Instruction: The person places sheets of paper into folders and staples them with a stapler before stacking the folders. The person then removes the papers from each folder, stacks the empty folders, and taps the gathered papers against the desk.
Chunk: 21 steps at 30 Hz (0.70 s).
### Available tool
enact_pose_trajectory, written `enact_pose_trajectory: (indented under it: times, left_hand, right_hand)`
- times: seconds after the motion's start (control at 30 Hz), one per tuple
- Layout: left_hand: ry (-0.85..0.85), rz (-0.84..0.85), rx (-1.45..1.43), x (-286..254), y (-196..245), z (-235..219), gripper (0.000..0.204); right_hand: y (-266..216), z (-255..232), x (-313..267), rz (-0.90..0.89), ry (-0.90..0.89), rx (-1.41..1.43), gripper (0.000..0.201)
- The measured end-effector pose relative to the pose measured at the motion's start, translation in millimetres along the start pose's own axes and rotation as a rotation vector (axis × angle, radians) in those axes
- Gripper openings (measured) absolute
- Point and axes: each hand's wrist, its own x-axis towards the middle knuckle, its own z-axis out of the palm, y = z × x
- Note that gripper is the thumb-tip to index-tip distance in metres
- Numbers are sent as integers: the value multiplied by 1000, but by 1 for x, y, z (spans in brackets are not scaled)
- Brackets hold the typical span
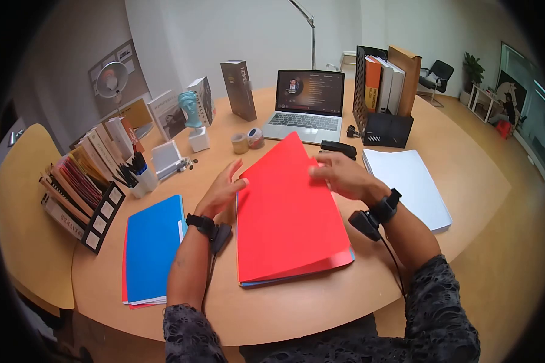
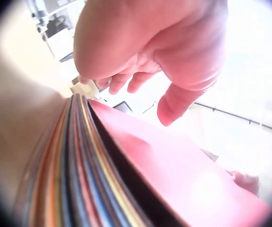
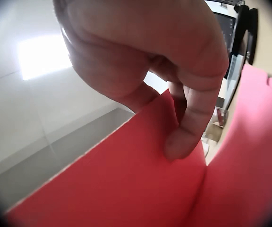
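A red folder [image 1: 287,212] lies on top of a stack in front of the person, its top sheet raised at the far right corner. In the right wrist view the right hand [image 3: 150,56] pinches the edge of the red cover [image 3: 126,175]; it shows at the upper right of the folder in the head view, the right hand [image 1: 345,175]. The left hand [image 1: 221,190] is at the folder's left edge, fingers extended and thumb apart. In the left wrist view the left hand [image 2: 150,47] hangs above the many-coloured stack edges [image 2: 84,170], holding nothing.
Blue folders [image 1: 154,251] lie at left, white paper [image 1: 406,184] at right. Behind stand a laptop [image 1: 306,124], tape rolls [image 1: 240,143], a black stapler [image 1: 338,147], a small bust [image 1: 191,109], a pen holder [image 1: 144,180] and file racks [image 1: 389,128] with books.
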Motion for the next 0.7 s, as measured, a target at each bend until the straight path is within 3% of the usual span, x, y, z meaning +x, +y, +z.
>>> enact_pose_trajectory:
  times: [0.1, 0.2, 0.27, 0.3, 0.33, 0.37, 0.4, 0.43, 0.47, 0.53, 0.57, 0.63, 0.67, 0.7]
  left_hand:
    - [-37, 113, -511, 15, -31, -11, 75]
    - [-13, 133, -609, 17, -35, -11, 68]
    - [129, 43, -763, -26, 14, 12, 59]
    - [181, 142, -419, -37, 41, 14, 49]
    - [174, 145, -424, -26, 27, 9, 49]
    - [123, 99, -713, -8, -2, -4, 47]
    - [71, 51, -1003, 4, -27, -14, 46]
    - [28, 143, -971, 6, -40, -18, 42]
    - [31, 143, -980, 3, -39, -15, 42]
    - [190, 187, -1114, -7, -29, -6, 38]
    - [-150, 42, -1260, -1, -43, -38, 27]
    - [-147, 47, -1271, -3, -47, -39, 28]
    - [-145, 49, -1273, 3, -44, -43, 28]
    - [-143, 50, -1275, 1, -43, -49, 28]
  right_hand:
    - [-27, 22, 12, -204, -126, 91, 49]
    - [-25, 54, 31, -304, -327, 239, 52]
    - [-25, 78, 31, -245, -356, 60, 52]
    - [-32, 81, 21, -225, -366, -124, 53]
    - [-36, 85, 13, -201, -382, -307, 53]
    - [-25, 80, 11, -253, -291, -386, 39]
    - [-6, 64, 14, -389, -157, -481, 38]
    - [8, 48, 10, -524, -24, -574, 37]
    - [0, 24, -2, -506, 33, -722, 37]
    - [7, -27, -21, -255, 214, -717, 32]
    - [12, -52, -33, -176, 285, -769, 33]
    - [35, -93, -52, -123, 466, -1098, 46]
    - [47, -105, -60, -12, 566, -1117, 54]
    - [49, -111, -67, 87, 553, -1176, 58]
